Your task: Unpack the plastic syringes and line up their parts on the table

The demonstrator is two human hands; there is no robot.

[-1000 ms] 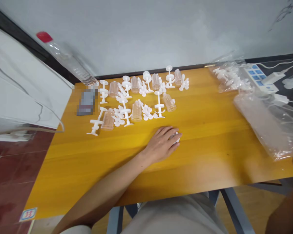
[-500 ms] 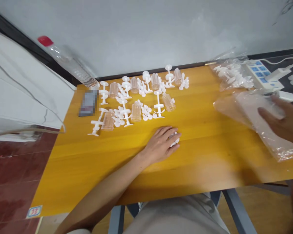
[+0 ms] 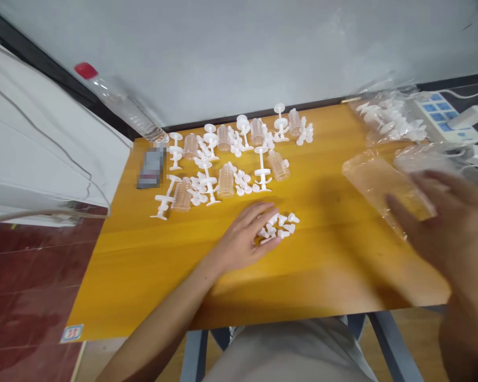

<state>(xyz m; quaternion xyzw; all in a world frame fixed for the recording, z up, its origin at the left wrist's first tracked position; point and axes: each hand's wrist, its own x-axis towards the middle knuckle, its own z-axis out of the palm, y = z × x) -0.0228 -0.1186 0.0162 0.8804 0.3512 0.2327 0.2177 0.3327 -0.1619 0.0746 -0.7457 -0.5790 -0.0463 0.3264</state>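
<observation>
My left hand [image 3: 247,236] rests on the table with its fingers apart, curved round the left side of a loose pile of small white plastic caps [image 3: 282,223]. My right hand [image 3: 454,223], blurred, hovers at the right over a clear plastic bag [image 3: 382,180], thumb and fingers apart, nothing visible in it. Beyond my left hand lie two rows of parts: white plungers with round discs [image 3: 263,170], clear ribbed syringe barrels [image 3: 225,181] and small clusters of white caps [image 3: 242,181].
A clear bag of white parts [image 3: 390,119] lies at the back right beside a power strip [image 3: 446,116] with plugs and cables. A bottle with a red cap [image 3: 123,106] leans on the wall at the left, near a blurred-out phone-like object [image 3: 152,167].
My left hand has drawn back left, uncovering the white caps it covered. My right hand has moved left and nearer to me. The clear bags at the right have shifted.
</observation>
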